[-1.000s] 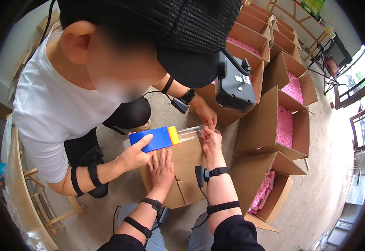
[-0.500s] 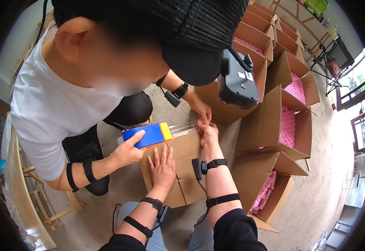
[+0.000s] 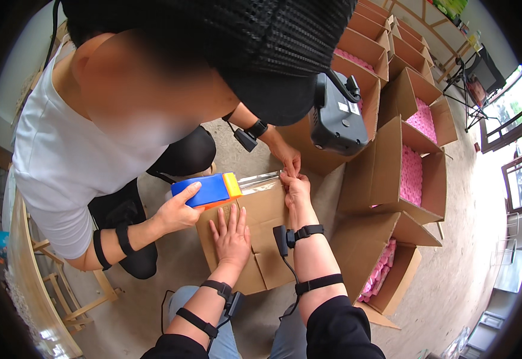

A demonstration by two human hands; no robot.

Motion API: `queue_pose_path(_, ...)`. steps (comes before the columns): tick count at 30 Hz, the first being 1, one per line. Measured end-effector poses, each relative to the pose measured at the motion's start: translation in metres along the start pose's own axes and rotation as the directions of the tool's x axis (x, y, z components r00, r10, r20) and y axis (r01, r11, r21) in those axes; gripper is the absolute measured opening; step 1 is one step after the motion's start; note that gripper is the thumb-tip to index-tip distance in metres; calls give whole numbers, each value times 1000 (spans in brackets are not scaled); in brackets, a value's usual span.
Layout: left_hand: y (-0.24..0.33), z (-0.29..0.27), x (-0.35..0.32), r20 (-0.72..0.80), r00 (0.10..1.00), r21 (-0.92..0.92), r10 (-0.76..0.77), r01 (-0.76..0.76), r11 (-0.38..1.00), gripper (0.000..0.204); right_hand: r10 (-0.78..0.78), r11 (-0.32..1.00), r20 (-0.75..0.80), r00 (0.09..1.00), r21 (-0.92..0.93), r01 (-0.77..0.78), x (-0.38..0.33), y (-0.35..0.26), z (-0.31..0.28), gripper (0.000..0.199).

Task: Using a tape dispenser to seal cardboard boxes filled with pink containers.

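Note:
A closed cardboard box (image 3: 267,224) sits in front of me. My left hand (image 3: 232,239) lies flat on its top flaps, fingers spread. At the box's far right edge my right hand (image 3: 297,190) is closed in a pinch on the end of a strip of clear packing tape (image 3: 258,182). A co-worker's fingers (image 3: 288,157) meet mine at that tape end. The strip stretches across the box's far side to a blue and orange tape dispenser (image 3: 208,188), held in the co-worker's other hand (image 3: 180,209).
Open cardboard boxes (image 3: 362,167) filled with pink pieces (image 3: 412,176) stand in rows to the right. The co-worker in a white shirt (image 3: 87,173) crouches at the far left, head close over the box. A wooden table (image 3: 25,257) curves along the left edge.
The tape dispenser has shifted slightly left and nearer to me, and the co-worker's head has moved a little left. My hands are almost unmoved.

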State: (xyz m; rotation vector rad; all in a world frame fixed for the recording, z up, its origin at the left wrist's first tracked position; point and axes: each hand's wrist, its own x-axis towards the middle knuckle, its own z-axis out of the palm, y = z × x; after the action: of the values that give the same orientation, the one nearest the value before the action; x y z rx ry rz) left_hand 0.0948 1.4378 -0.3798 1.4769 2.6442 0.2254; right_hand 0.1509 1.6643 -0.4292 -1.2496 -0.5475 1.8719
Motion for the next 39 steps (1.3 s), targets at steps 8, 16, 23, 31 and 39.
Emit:
queue_pose_path(8, 0, -1, 1, -13, 1000, -10, 13, -13, 1000, 56, 12, 1000, 46, 999, -22, -11, 6, 1, -4, 42)
queue_pose_path(16, -5, 2, -1, -24, 1000, 14, 13, -13, 1000, 56, 87, 986, -26, 996, -138, -89, -6, -3, -3, 48)
queue_pose_path(23, -2, 4, 1, -30, 999, 13, 12, -11, 1000, 56, -114, 915, -85, 990, -398, 71, 10, 15, -12, 46)
queue_pose_path(31, -5, 7, -1, -73, 997, 41, 9, -6, 999, 54, -531, 613, 61, 845, -660, 433, -25, 18, -9, 12)
queue_pose_path(39, -5, 9, 1, -78, 997, 8, 9, -8, 1000, 54, -617, 1, 479, 624, -793, 610, -86, 22, -10, 51)
